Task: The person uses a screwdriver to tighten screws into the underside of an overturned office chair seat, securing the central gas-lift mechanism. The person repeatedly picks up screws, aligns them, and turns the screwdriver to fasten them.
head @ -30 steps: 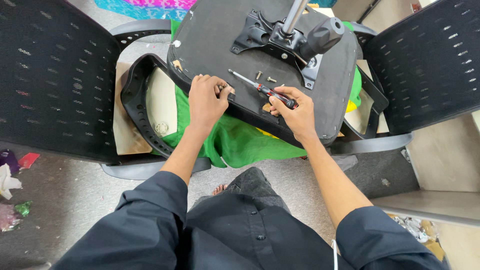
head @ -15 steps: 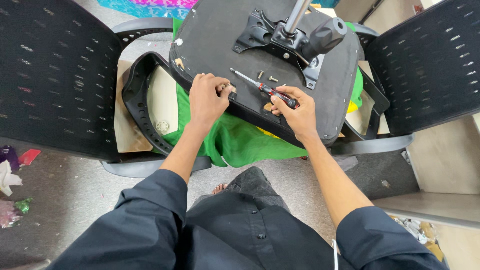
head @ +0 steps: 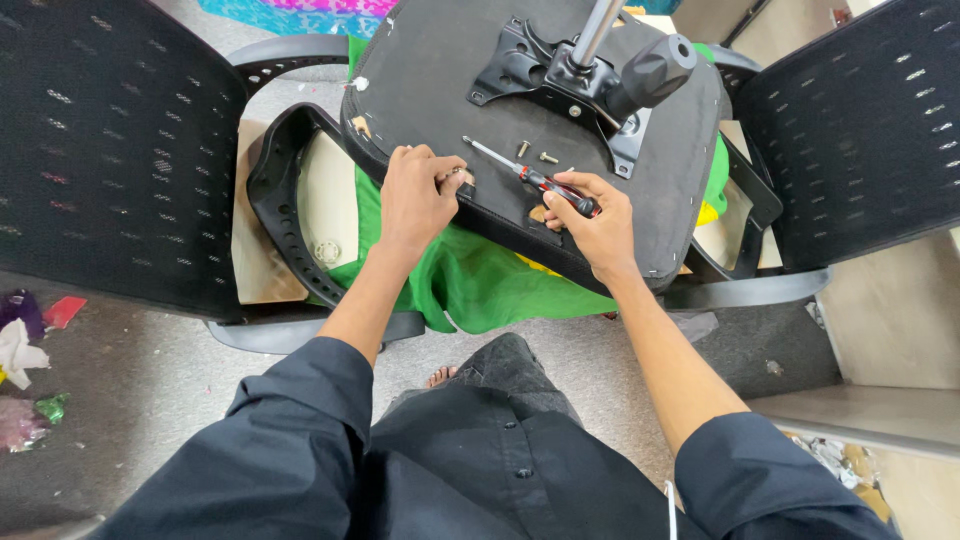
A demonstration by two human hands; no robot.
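Fingers of the right hand (head: 598, 225) curl around a red-and-black screwdriver (head: 530, 178) lying on the upturned black chair seat (head: 440, 70), while the left hand (head: 418, 195) pinches something small at the seat's edge.

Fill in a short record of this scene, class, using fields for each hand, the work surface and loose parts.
Left hand: fingers pressed on the near edge of the upturned seat
Right hand: grips the screwdriver, shaft pointing up-left
Work surface: black seat underside with metal bracket and pole
Loose parts: two screws beside the screwdriver tip
Underneath: green cloth
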